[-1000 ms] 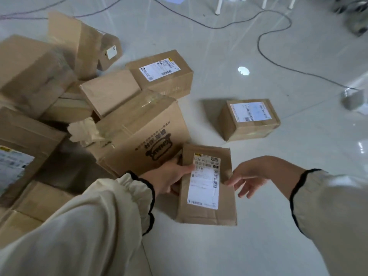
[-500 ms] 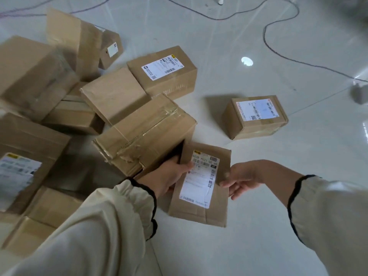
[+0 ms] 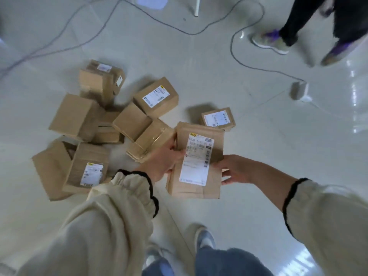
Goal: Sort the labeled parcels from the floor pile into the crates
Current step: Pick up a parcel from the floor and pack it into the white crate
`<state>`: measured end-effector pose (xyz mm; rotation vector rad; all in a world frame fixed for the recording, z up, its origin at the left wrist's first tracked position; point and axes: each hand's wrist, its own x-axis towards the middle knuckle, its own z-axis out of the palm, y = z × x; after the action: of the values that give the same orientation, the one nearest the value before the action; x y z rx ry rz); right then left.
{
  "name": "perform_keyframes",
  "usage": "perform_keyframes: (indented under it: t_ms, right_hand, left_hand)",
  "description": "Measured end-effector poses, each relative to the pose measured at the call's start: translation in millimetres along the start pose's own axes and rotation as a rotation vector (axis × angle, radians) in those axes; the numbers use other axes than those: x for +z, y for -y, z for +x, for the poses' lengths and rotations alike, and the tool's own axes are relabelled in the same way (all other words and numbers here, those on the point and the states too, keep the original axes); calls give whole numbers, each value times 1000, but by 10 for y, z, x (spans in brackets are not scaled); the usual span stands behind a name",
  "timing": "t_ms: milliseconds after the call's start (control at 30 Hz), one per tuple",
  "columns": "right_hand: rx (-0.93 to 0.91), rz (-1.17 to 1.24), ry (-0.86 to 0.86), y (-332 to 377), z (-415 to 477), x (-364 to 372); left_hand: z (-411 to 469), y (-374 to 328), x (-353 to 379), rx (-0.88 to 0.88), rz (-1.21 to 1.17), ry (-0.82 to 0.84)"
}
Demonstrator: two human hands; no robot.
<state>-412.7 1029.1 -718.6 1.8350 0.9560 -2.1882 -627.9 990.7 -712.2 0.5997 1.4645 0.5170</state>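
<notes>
A flat brown parcel (image 3: 199,188) with a white shipping label facing up is lifted above the floor, in the middle of the view. My left hand (image 3: 162,163) grips its left edge, thumb over the top face. My right hand (image 3: 233,171) holds its right edge, fingers curled under it. Below and to the left lies the floor pile of cardboard parcels (image 3: 83,116), several with white labels. One small labeled parcel (image 3: 218,119) sits apart on the floor just beyond the held one. No crates are in view.
A dark cable (image 3: 235,56) loops across the pale tiled floor to a white plug block (image 3: 299,90) at the right. Another person's legs and shoes (image 3: 272,43) stand at the top right. A white furniture leg (image 3: 197,6) is at the top. My own shoes (image 3: 205,238) are below.
The parcel has risen off the floor, held between both hands, and my right hand has closed onto its edge. The camera has risen, so the pile looks smaller and farther away.
</notes>
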Motion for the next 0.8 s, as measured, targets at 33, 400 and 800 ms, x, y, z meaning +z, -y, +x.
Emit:
perform_keyframes:
  t_ms: [33,400,800]
  right_hand:
    - [-6,13,-3,110,-381,22]
    - [-162,31,-96,1087,-3734,51]
    - [-239,197,-313,659,-4913,42]
  left_hand:
    - [-299,-268,41,-3,-9,-3]
    - [-2962,-2387,360,95,8,19]
    - [-3638,-2883,934,211,174,127]
